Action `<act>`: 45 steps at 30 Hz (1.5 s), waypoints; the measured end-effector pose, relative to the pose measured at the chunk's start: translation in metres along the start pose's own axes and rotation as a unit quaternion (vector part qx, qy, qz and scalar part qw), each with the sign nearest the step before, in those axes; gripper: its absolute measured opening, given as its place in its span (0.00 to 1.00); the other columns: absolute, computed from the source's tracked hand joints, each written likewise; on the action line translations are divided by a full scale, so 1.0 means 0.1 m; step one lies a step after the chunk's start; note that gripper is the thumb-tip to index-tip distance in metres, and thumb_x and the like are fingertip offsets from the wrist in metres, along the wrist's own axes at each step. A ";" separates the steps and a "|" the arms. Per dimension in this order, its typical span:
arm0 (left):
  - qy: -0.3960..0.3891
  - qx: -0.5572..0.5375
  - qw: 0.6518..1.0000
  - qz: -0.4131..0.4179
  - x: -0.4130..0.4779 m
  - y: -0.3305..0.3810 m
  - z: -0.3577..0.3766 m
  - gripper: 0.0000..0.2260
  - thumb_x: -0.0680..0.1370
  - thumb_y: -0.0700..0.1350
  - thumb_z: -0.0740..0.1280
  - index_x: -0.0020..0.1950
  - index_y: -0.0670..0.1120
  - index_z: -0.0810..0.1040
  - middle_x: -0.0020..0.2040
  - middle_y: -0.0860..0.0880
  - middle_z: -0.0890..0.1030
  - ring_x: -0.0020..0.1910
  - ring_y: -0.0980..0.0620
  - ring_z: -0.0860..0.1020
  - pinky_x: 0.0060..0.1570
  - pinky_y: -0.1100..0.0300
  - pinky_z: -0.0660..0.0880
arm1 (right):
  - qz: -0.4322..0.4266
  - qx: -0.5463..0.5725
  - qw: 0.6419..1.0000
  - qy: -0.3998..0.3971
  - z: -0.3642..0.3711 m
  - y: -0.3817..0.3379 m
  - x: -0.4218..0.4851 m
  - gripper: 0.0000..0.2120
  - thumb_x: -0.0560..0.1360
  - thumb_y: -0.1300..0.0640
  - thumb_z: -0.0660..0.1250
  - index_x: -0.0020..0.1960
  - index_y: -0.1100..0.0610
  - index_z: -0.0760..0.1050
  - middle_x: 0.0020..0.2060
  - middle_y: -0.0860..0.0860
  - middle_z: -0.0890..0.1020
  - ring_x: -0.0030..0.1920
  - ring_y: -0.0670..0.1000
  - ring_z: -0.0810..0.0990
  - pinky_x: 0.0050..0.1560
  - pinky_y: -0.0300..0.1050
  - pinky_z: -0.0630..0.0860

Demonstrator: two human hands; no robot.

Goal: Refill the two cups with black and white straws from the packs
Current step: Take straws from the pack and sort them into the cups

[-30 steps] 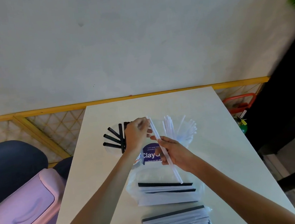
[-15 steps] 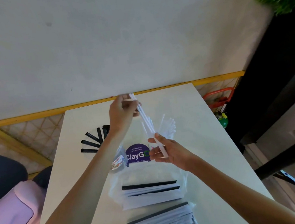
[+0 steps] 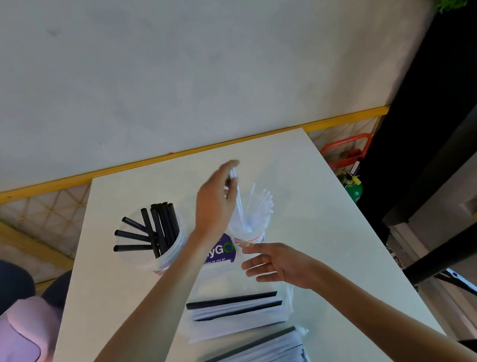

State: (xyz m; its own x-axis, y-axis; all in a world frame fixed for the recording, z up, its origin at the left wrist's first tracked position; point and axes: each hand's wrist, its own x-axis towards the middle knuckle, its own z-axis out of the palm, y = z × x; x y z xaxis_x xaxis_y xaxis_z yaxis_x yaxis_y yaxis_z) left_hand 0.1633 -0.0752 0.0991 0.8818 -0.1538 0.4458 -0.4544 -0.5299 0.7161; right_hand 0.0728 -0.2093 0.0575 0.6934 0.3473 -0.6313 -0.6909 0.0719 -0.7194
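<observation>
- Fingers [image 3: 229, 168] of the left hand [image 3: 215, 210] seemingly pinch a white straw [image 3: 237, 202] over the white-straw cup [image 3: 254, 234].
- The right hand [image 3: 280, 263], fingers spread and empty, hovers near its base.
- A slanted drop could miss the rim or tip it.

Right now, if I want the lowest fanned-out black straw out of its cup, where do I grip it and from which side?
Pinch the lowest black straw near its free end, which juts leftward past the rim of the clear cup. Coming from the left looks best: that end hangs clear, while the upright black straws crowd its inner end.
</observation>
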 end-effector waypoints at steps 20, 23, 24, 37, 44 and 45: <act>0.026 0.025 0.999 0.004 -0.35 -0.10 -0.03 0.15 0.79 0.42 0.60 0.64 0.41 0.74 0.55 0.43 0.80 0.48 0.52 0.79 0.50 0.61 0.77 | -0.008 -0.265 0.964 0.032 0.22 0.28 0.34 0.14 0.77 0.62 0.63 0.61 0.64 0.74 0.47 0.56 0.79 0.40 0.47 0.77 0.44 0.35 0.72; 0.078 -0.025 0.996 -0.030 -0.60 -0.03 -0.26 0.12 0.78 0.39 0.61 0.60 0.40 0.76 0.48 0.45 0.81 0.43 0.55 0.79 0.46 0.69 0.76 | -0.056 -0.434 0.898 0.050 0.34 0.46 0.51 0.13 0.74 0.63 0.63 0.58 0.60 0.78 0.54 0.55 0.81 0.49 0.50 0.77 0.51 0.36 0.70; 0.083 -0.035 0.995 -0.044 -0.71 -0.02 -0.33 0.11 0.78 0.39 0.62 0.59 0.40 0.76 0.45 0.46 0.81 0.42 0.55 0.79 0.44 0.72 0.75 | -0.062 -0.475 0.876 0.045 0.36 0.52 0.57 0.13 0.74 0.63 0.63 0.58 0.59 0.79 0.55 0.54 0.81 0.52 0.51 0.77 0.52 0.36 0.70; 0.066 0.020 0.976 -0.208 -1.85 -0.37 -0.57 0.10 0.76 0.44 0.62 0.55 0.48 0.77 0.37 0.56 0.79 0.36 0.57 0.78 0.41 0.64 0.77 | -0.077 -0.685 0.724 -0.011 0.38 0.84 0.94 0.24 0.74 0.51 0.68 0.67 0.57 0.70 0.62 0.57 0.71 0.64 0.57 0.70 0.62 0.46 0.68; 0.056 0.050 0.976 -0.205 -1.96 -0.42 -0.61 0.10 0.76 0.43 0.63 0.55 0.44 0.78 0.40 0.53 0.82 0.36 0.56 0.79 0.40 0.66 0.77 | -0.069 -0.709 0.702 -0.007 0.41 0.90 0.96 0.24 0.75 0.50 0.66 0.68 0.57 0.65 0.62 0.57 0.71 0.64 0.57 0.70 0.62 0.48 0.68; 0.053 0.051 0.975 -0.208 -1.96 -0.42 -0.62 0.10 0.76 0.44 0.63 0.55 0.44 0.78 0.40 0.54 0.82 0.36 0.55 0.80 0.40 0.65 0.78 | -0.063 -0.708 0.703 -0.007 0.41 0.90 0.97 0.24 0.76 0.51 0.66 0.68 0.57 0.65 0.63 0.57 0.71 0.64 0.57 0.70 0.62 0.48 0.68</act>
State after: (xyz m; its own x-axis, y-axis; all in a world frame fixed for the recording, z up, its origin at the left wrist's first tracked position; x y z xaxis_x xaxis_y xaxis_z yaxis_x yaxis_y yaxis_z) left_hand 0.0020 0.0288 0.0144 0.9666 0.1775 0.1850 -0.0397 -0.6093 0.7919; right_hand 0.0690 -0.1305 -0.0563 0.7226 0.4316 -0.5400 0.2790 -0.8968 -0.3434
